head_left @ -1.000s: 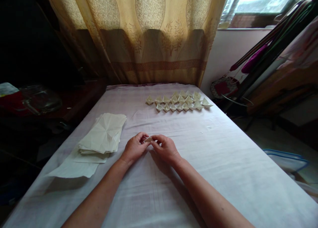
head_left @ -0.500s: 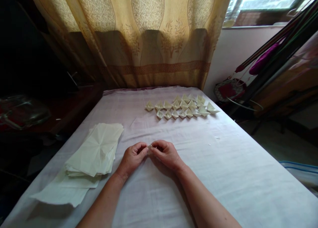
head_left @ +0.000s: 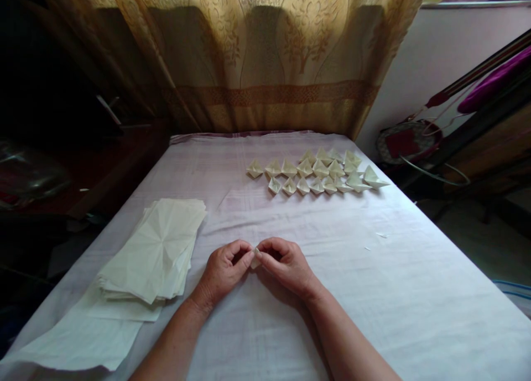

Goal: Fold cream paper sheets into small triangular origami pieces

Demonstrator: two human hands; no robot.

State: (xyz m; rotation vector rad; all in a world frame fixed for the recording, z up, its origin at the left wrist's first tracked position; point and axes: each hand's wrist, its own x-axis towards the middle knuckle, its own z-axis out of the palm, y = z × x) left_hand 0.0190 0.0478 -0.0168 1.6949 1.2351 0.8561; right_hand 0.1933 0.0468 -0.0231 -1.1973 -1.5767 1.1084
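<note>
My left hand [head_left: 224, 270] and my right hand [head_left: 286, 265] meet low over the middle of the white cloth-covered table [head_left: 373, 292]. Both pinch a small folded piece of cream paper [head_left: 254, 256] between their fingertips; most of it is hidden by the fingers. To the left lies a stack of creased cream paper sheets [head_left: 155, 251]. Far across the table several small folded paper boats [head_left: 317, 173] stand in rows.
A tan patterned curtain [head_left: 265, 55] hangs behind the table. Dark furniture with clutter [head_left: 37, 176] stands to the left. On the right are a red round object [head_left: 409, 140], leaning rods [head_left: 477, 77] and floor. Small paper scraps [head_left: 380, 235] lie on the cloth.
The view has tilted down and shifted, so the hands sit lower in frame. Both hands stay pinched on the small paper, the fingers working it closer together.
</note>
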